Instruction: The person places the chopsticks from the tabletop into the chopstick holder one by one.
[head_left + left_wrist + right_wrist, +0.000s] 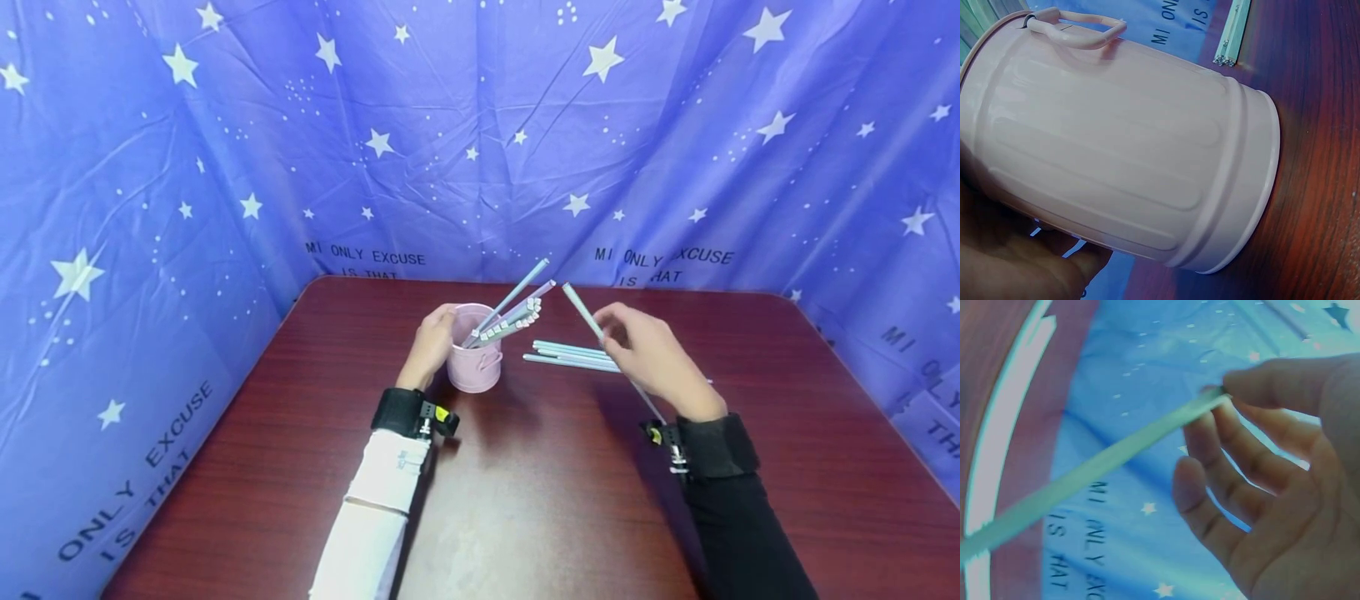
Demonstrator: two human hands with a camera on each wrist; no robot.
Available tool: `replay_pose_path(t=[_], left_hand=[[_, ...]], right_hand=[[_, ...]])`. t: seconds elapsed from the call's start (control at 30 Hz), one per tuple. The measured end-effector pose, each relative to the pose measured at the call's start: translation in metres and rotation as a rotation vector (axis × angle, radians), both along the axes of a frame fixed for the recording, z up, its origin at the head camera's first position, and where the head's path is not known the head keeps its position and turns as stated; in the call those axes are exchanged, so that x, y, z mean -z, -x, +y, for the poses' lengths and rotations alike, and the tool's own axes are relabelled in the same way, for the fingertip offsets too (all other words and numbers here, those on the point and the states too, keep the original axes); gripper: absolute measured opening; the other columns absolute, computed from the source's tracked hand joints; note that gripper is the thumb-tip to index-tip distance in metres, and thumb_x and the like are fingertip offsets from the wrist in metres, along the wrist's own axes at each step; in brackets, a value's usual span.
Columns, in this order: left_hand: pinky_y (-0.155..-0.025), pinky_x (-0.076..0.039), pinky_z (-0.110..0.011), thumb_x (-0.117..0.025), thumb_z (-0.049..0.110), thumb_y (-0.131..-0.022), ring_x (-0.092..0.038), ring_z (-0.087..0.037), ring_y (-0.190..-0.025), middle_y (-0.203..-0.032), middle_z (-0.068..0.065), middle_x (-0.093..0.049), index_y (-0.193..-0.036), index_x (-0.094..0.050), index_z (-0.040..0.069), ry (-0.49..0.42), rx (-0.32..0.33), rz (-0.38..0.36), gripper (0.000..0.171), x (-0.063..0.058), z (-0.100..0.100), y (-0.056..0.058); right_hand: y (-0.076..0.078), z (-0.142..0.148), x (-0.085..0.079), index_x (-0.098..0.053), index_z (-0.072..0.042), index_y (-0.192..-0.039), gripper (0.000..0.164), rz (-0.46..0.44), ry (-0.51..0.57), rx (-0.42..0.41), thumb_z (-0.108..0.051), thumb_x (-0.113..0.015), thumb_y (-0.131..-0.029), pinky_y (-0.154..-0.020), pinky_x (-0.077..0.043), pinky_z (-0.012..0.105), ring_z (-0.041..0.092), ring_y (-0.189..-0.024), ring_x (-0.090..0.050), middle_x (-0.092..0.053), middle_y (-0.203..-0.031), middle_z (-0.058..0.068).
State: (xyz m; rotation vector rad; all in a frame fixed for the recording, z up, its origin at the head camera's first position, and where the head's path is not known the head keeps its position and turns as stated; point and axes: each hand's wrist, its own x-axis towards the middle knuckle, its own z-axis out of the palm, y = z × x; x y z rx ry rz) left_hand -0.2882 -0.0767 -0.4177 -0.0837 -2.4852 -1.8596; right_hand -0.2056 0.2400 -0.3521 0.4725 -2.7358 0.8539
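Head view: at centre, a pink bucket (474, 372) holds slim sticks (517, 291) leaning right; the left hand (429, 346) grips its rim. Right of centre, the right hand (654, 354) pinches a pale stick (583, 311) between its fingers, partly hiding loose sticks (572, 362) on the desk (525, 500). Left wrist view: the bucket fills the middle. Right wrist view: the pale stick reaches the left edge.

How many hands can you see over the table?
2. The left hand is at the left side of the pink bucket, holding it. The right hand is over the table, right of the bucket, pinching a thin stick.
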Motion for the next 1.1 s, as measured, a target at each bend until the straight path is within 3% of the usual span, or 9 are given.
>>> replay_pose_path(t=[0.27, 0.4, 0.53, 0.63, 0.73, 0.83, 1.1], left_hand=[[-0.128, -0.037, -0.052, -0.041, 0.025, -0.115, -0.052, -0.032, -0.148, -0.153, -0.016, -0.062, -0.144, -0.065, 0.007, 0.003, -0.001, -0.001, 0.042, -0.001, 0.000, 0.000], [-0.128, -0.037, -0.052, -0.041, 0.025, -0.115, -0.052, -0.032, -0.148, -0.153, -0.016, -0.062, -0.144, -0.065, 0.007, -0.003, 0.002, 0.001, 0.042, -0.002, 0.000, -0.001], [-0.128, -0.036, -0.052, -0.041, 0.026, -0.115, -0.052, -0.033, -0.148, -0.152, -0.017, -0.062, -0.143, -0.066, 0.006, -0.004, 0.003, 0.004, 0.042, -0.002, 0.000, -0.001], [-0.128, -0.037, -0.052, -0.041, 0.026, -0.115, -0.052, -0.032, -0.148, -0.152, -0.016, -0.062, -0.142, -0.066, 0.007, 0.000, 0.003, 0.006, 0.042, -0.001, 0.000, 0.000], [-0.128, -0.037, -0.052, -0.041, 0.027, -0.115, -0.052, -0.032, -0.148, -0.152, -0.016, -0.062, -0.143, -0.066, 0.007, 0.006, 0.002, 0.005, 0.042, -0.002, 0.000, -0.001], [-0.127, -0.037, -0.052, -0.041, 0.027, -0.115, -0.052, -0.031, -0.148, -0.153, -0.015, -0.062, -0.143, -0.066, 0.008, 0.013, 0.002, 0.000, 0.043, -0.002, 0.000, -0.001], [-0.128, -0.037, -0.052, -0.041, 0.026, -0.114, -0.052, -0.032, -0.149, -0.153, -0.016, -0.062, -0.143, -0.066, 0.008, 0.000, 0.002, -0.002, 0.042, -0.002, 0.000, -0.002]], right_hand=[[-0.021, -0.012, -0.029, -0.070, -0.006, -0.115, 0.017, 0.260, 0.223, 0.178, -0.005, -0.069, -0.098, -0.071, -0.042, 0.016, 0.008, -0.081, -0.058, -0.075, -0.100, 0.009], [-0.031, -0.021, -0.040, -0.072, -0.003, -0.115, 0.017, 0.383, 0.455, 0.220, -0.002, -0.069, -0.098, -0.073, -0.051, 0.011, -0.001, -0.081, -0.066, -0.076, -0.102, 0.005], [-0.038, -0.031, -0.048, -0.071, 0.002, -0.113, 0.015, 0.477, 0.809, 0.078, 0.005, -0.066, -0.099, -0.080, -0.062, 0.019, 0.008, -0.087, -0.077, -0.077, -0.105, 0.009], [-0.042, -0.039, -0.052, -0.069, 0.005, -0.115, 0.017, 0.535, 0.962, -0.079, 0.008, -0.065, -0.100, -0.086, -0.064, 0.026, 0.017, -0.090, -0.079, -0.077, -0.109, 0.015], [-0.046, -0.047, -0.054, -0.067, 0.012, -0.118, 0.017, 0.566, 0.961, -0.176, 0.009, -0.063, -0.102, -0.089, -0.064, 0.030, 0.019, -0.092, -0.080, -0.077, -0.112, 0.017], [-0.049, -0.055, -0.053, -0.062, 0.019, -0.121, 0.020, 0.564, 0.907, -0.213, 0.010, -0.061, -0.103, -0.090, -0.065, 0.031, 0.017, -0.093, -0.080, -0.079, -0.114, 0.013], [-0.049, -0.068, -0.042, -0.063, 0.014, -0.124, 0.021, 0.497, 0.768, -0.182, 0.009, -0.063, -0.103, -0.087, -0.064, 0.025, 0.011, -0.093, -0.079, -0.081, -0.115, 0.003]])
